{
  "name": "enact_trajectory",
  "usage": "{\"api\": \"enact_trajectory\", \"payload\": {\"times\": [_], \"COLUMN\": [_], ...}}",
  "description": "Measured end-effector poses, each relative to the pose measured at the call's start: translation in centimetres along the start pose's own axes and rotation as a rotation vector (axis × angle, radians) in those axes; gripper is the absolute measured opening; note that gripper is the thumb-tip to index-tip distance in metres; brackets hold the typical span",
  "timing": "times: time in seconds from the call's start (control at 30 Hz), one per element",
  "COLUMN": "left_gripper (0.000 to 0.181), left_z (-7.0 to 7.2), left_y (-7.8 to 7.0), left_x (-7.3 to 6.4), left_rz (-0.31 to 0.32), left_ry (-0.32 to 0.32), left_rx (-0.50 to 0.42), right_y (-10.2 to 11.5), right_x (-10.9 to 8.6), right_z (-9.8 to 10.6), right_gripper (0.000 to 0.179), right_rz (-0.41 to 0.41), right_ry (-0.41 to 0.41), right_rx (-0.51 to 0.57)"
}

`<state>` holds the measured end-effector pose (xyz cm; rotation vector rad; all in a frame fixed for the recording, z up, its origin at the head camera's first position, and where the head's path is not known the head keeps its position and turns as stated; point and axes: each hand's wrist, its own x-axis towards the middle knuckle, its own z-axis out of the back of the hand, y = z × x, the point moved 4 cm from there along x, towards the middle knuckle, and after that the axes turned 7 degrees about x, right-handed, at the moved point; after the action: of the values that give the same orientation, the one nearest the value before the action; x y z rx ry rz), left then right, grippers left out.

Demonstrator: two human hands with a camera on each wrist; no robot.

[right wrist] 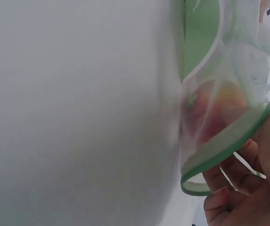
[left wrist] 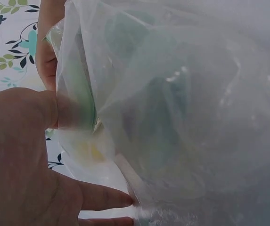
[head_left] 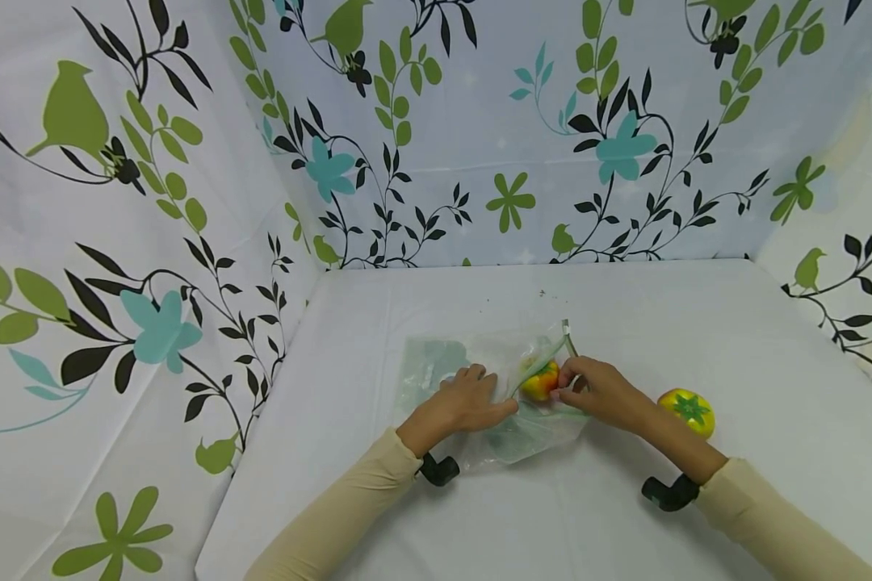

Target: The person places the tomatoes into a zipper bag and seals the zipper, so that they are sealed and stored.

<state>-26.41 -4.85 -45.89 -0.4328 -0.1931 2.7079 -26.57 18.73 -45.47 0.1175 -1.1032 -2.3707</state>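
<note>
A clear zip bag (head_left: pixel 425 371) with pale green edging lies on the table, its mouth raised toward the right. My left hand (head_left: pixel 468 401) rests on it from the left. Its thumb holds up the rim, and its straight fingers (left wrist: pixel 104 197) press the plastic. Inside the mouth sits a red-and-yellow toy fruit (head_left: pixel 540 382) with a green top, seen blurred through the film in the right wrist view. My right hand (head_left: pixel 601 390) reaches in at the opening with curled fingers, its fingertips on the fruit's right side. In the right wrist view, the green rim (right wrist: pixel 229 148) partly covers this hand.
A second toy fruit (head_left: pixel 686 411), yellow and red with a green star-shaped top, lies beside the right forearm. The white table (head_left: pixel 777 355) is bounded at the back and left by a leaf-and-bird patterned curtain (head_left: pixel 436 169). Black wrist mounts (head_left: pixel 670 492) hang under both forearms.
</note>
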Motion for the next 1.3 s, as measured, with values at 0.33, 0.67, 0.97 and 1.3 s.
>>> {"api": "enact_trajectory", "payload": {"times": [0.33, 0.67, 0.97, 1.3], "left_gripper": [0.083, 0.083, 0.084, 0.083], "left_z": [0.0, 0.1, -0.2, -0.2], "left_y": [0.0, 0.0, 0.0, 0.0], "left_x": [0.2, 0.1, 0.1, 0.0], "left_rz": [0.005, 0.018, 0.014, 0.013], "left_ry": [-0.009, 0.004, 0.002, -0.012], "left_rx": [0.01, 0.007, -0.01, 0.011], "right_y": [0.2, 0.2, 0.1, 0.2], "right_x": [0.2, 0.2, 0.2, 0.4], "right_z": [-0.4, -1.1, -1.4, -1.5], "right_gripper": [0.006, 0.022, 0.034, 0.036], "right_rz": [-0.02, 0.059, 0.063, 0.029], "right_ry": [-0.013, 0.001, -0.007, -0.012], "right_rx": [-0.014, 0.026, 0.018, -0.024]}}
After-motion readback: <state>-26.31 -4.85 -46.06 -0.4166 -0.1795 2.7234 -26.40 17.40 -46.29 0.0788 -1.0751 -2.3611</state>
